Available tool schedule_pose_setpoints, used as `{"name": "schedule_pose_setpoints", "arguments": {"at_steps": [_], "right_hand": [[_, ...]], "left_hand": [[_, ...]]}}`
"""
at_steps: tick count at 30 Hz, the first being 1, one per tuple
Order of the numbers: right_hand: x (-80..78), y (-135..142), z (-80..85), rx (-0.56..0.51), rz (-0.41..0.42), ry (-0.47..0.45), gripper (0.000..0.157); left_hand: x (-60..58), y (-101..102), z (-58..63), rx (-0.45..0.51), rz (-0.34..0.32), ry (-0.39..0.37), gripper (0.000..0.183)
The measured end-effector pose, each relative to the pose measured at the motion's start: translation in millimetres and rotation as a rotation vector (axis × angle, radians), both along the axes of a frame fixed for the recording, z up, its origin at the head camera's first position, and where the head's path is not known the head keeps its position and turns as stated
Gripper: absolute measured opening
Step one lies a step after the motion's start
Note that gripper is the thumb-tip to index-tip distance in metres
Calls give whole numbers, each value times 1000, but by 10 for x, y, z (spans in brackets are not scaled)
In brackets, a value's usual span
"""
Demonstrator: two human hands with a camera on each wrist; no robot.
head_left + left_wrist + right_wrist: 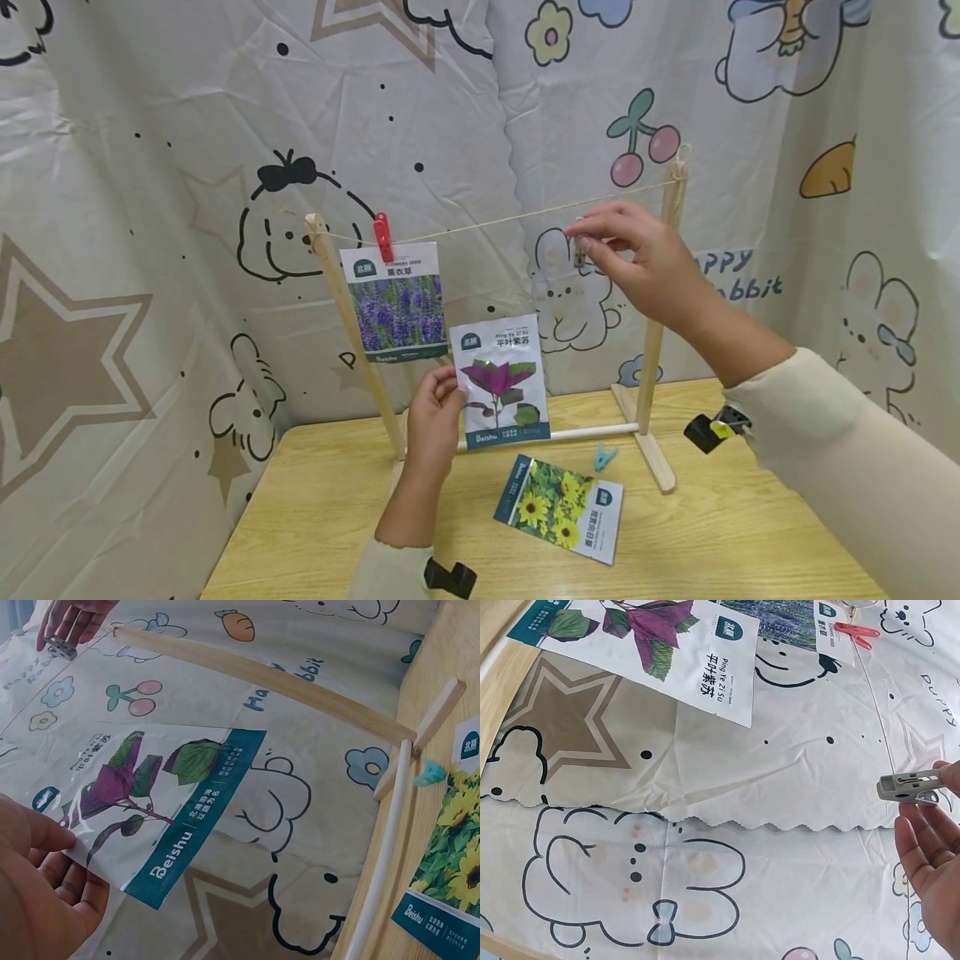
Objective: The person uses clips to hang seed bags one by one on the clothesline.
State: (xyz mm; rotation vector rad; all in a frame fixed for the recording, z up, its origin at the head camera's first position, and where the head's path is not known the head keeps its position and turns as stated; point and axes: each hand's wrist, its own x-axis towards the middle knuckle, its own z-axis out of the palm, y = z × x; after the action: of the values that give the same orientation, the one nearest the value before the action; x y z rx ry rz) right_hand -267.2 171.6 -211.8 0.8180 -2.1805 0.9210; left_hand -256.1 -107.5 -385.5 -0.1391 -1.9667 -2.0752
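My left hand (437, 417) pinches a seed packet (501, 387) with purple leaves by its left edge, its front facing me, below the string (487, 223). In the right wrist view a grey clothespin (909, 785) sits between the thumb and fingers of my right hand (637, 254), which is raised close to the string's right half. A lavender seed packet (397, 312) hangs at the string's left end under a red clothespin (383, 237). The held packet is just right of the lavender one and lower.
A wooden frame with two posts, the right post (651, 358) behind my right hand, carries the string. On the wooden table (315, 517) lie a yellow-flower seed packet (562, 508) and a blue clothespin (603, 457). A printed curtain (465, 108) hangs behind.
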Motion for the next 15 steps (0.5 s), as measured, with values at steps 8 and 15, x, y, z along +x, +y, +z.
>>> {"name": "schedule_pose_setpoints", "arguments": {"at_steps": [8,15], "right_hand": [[-32,-30,67,-2,0,8,24],[-83,-61,113,-9,10,47,23]], "left_hand": [[-1,-13,12,9,0,10,28],[-8,-15,6,-2,15,13,27]]}}
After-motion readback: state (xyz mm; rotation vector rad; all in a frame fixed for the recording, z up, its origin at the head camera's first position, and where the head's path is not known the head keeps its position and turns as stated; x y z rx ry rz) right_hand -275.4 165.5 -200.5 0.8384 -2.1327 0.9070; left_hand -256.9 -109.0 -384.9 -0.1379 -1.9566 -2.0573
